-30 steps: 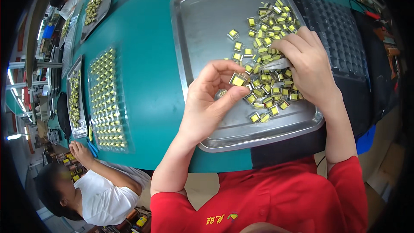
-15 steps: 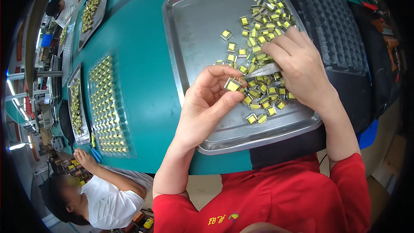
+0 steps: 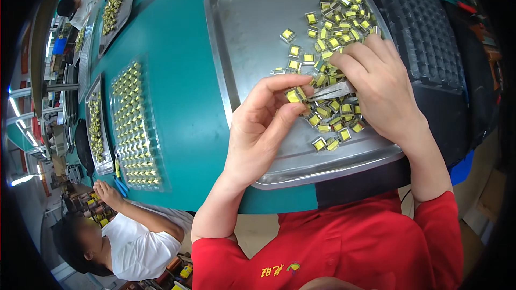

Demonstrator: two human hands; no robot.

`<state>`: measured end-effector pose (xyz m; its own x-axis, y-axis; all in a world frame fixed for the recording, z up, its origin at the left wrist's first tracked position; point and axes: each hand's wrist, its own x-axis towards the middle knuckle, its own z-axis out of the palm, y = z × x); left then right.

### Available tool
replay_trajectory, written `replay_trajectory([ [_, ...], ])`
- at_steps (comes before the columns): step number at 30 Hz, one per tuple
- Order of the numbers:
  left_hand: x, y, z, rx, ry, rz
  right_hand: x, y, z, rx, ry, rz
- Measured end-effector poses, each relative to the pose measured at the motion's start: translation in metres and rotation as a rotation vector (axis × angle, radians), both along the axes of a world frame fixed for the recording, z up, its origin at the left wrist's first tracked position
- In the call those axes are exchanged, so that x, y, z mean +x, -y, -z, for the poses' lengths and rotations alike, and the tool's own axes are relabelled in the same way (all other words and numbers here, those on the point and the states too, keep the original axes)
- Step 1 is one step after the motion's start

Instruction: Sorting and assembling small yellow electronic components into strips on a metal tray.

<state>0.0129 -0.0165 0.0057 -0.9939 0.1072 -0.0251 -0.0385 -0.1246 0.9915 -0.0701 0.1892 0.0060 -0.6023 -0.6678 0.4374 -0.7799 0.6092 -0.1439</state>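
Observation:
My left hand [image 3: 260, 126] pinches a small transformer [image 3: 295, 95] with yellow tape between thumb and fingers. Grey long-nose pliers [image 3: 337, 91] are in my right hand [image 3: 379, 88], their jaws pointing left. The tips come up to the pin side of the transformer; whether they grip a pin is too small to tell. The handles are hidden in my palm. Both hands hover over a metal tray [image 3: 247, 16], where several loose transformers [image 3: 336, 37] lie heaped on the right, some under my right hand.
A dark plastic tray with pockets [image 3: 419, 32] lies to the right. On the green table [image 3: 185, 91] at left are a clear tray of transformers in rows [image 3: 134, 129] and a metal tray of loose ones [image 3: 95, 129]. A co-worker in white [image 3: 140, 247] sits at lower left.
The transformer has turned in my left fingers, so its pins no longer point up in plain sight. The pliers' tips have come up against it. The whole view has shifted slightly.

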Motion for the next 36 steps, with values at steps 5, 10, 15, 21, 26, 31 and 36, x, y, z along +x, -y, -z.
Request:
replay_trajectory([
  [5,-0.001,-0.002,0.003,-0.13,-0.109,-0.033,0.001,0.001,0.001,0.009,0.001,-0.001],
  [10,-0.001,0.002,0.005,-0.261,-0.171,-0.006,0.002,0.003,0.004,-0.002,-0.075,-0.009],
  [15,-0.002,0.002,0.006,-0.301,-0.193,-0.012,0.003,0.004,0.005,0.02,-0.101,0.003],
  [21,-0.004,0.002,0.007,-0.465,-0.307,-0.056,0.003,0.004,0.005,0.048,-0.081,0.011],
  [26,-0.006,0.004,0.008,-0.403,-0.205,-0.05,0.001,0.003,0.002,0.079,-0.047,0.007],
  [31,-0.005,0.002,0.006,-0.37,-0.206,-0.072,-0.004,0.0,0.002,0.072,0.004,-0.031],
  [36,-0.003,0.011,0.001,0.242,0.128,-0.036,-0.009,-0.007,0.001,-0.037,-0.013,0.005],
])
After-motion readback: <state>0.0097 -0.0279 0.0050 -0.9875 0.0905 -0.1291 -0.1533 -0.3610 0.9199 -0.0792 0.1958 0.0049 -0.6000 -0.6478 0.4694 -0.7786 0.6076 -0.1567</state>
